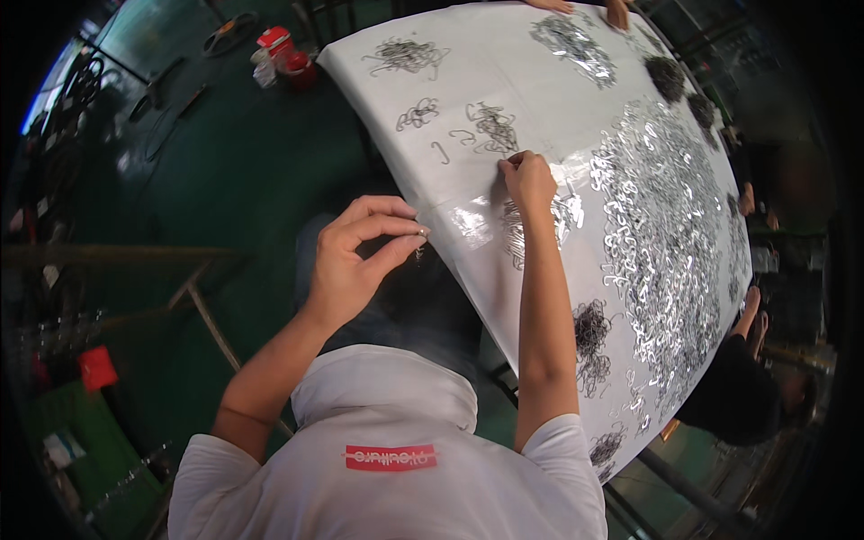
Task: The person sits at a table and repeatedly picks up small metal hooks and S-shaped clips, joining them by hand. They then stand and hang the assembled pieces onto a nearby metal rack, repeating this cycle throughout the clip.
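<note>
My left hand (353, 256) is raised just off the table's near edge, thumb and fingertips pinched together. Between them is a small shiny metal piece (422, 233), and a little of it hangs below the fingers; its exact shape is too small to tell. Over the white-covered table (450, 193), my right hand (531, 180) is closed in a pinch at the near edge of a pile of dark wire hooks (493, 126). Whatever its fingertips grip is hidden. Two single hooks (439, 152) lie left of that pile. Shiny hooks (515, 238) lie partly behind my right forearm.
A broad spread of shiny metal hooks (661, 243) covers the table's right side. Smaller dark heaps (591, 333) lie around it. Other people's hands (616, 13) rest at the far and right edges. A red container (297, 70) stands on the floor beyond the table's left corner.
</note>
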`<state>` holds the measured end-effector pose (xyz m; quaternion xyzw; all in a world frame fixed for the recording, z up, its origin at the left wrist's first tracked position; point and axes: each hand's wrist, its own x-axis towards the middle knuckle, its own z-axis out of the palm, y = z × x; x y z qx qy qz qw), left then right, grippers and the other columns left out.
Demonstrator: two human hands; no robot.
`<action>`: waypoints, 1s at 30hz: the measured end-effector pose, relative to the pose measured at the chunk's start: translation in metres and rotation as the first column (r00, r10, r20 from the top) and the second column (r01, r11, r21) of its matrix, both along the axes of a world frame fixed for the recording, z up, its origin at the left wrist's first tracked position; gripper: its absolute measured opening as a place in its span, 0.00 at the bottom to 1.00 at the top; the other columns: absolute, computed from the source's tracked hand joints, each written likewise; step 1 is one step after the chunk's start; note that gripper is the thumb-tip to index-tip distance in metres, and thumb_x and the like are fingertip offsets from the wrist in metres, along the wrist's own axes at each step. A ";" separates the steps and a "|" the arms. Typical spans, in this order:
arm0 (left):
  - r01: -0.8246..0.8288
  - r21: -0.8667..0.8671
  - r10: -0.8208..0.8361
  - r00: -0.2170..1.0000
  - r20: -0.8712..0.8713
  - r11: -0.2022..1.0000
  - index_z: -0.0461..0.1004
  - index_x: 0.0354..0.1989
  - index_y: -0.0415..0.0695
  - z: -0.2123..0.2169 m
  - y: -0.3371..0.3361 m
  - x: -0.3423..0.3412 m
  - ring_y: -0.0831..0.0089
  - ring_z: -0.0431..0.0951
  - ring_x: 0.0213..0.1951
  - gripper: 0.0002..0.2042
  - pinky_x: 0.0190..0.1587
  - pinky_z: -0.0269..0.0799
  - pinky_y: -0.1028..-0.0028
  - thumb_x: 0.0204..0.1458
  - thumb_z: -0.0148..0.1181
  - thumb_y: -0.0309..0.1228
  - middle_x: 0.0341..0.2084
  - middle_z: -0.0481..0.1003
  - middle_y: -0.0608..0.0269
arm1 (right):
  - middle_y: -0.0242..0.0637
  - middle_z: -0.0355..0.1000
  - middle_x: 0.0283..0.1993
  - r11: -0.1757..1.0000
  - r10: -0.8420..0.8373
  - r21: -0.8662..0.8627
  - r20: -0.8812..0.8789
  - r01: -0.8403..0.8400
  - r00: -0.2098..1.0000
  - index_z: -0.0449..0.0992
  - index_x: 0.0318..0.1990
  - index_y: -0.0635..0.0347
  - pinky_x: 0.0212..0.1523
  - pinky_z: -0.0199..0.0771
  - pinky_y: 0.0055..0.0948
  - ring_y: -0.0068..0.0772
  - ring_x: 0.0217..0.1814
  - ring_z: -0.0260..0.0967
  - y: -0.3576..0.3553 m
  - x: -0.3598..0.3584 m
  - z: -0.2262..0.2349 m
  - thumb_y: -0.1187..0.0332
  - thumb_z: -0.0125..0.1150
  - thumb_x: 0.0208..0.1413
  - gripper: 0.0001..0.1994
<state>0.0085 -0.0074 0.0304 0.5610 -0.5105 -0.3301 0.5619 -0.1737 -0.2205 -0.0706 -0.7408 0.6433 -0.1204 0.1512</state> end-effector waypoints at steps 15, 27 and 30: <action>-0.440 0.003 0.439 0.896 0.066 0.898 0.79 0.34 0.38 -0.003 0.015 0.038 0.74 0.74 0.42 0.06 0.45 0.70 0.77 0.48 0.60 0.18 0.39 0.74 0.60 | 0.33 0.72 0.31 0.716 -0.035 0.212 0.962 -0.664 0.270 0.75 0.38 0.66 0.24 0.68 0.17 0.19 0.29 0.70 0.088 0.080 0.098 0.75 0.60 0.54 0.05; -0.666 -0.182 0.687 0.719 0.105 0.724 0.79 0.34 0.38 0.010 0.019 0.111 0.71 0.77 0.40 0.07 0.45 0.71 0.75 0.45 0.62 0.18 0.36 0.76 0.60 | 0.29 0.71 0.36 0.629 -0.060 0.242 0.962 -0.739 0.265 0.77 0.33 0.64 0.29 0.60 0.15 0.15 0.31 0.62 0.120 0.212 0.134 0.72 0.65 0.51 0.05; -0.700 -0.210 0.727 0.680 0.096 0.683 0.79 0.33 0.39 0.014 0.027 0.130 0.70 0.77 0.39 0.07 0.44 0.71 0.74 0.44 0.63 0.19 0.35 0.76 0.60 | 0.31 0.68 0.43 0.655 -0.011 0.229 0.956 -0.720 0.294 0.77 0.32 0.65 0.38 0.63 0.18 0.19 0.38 0.64 0.125 0.238 0.133 0.71 0.65 0.51 0.06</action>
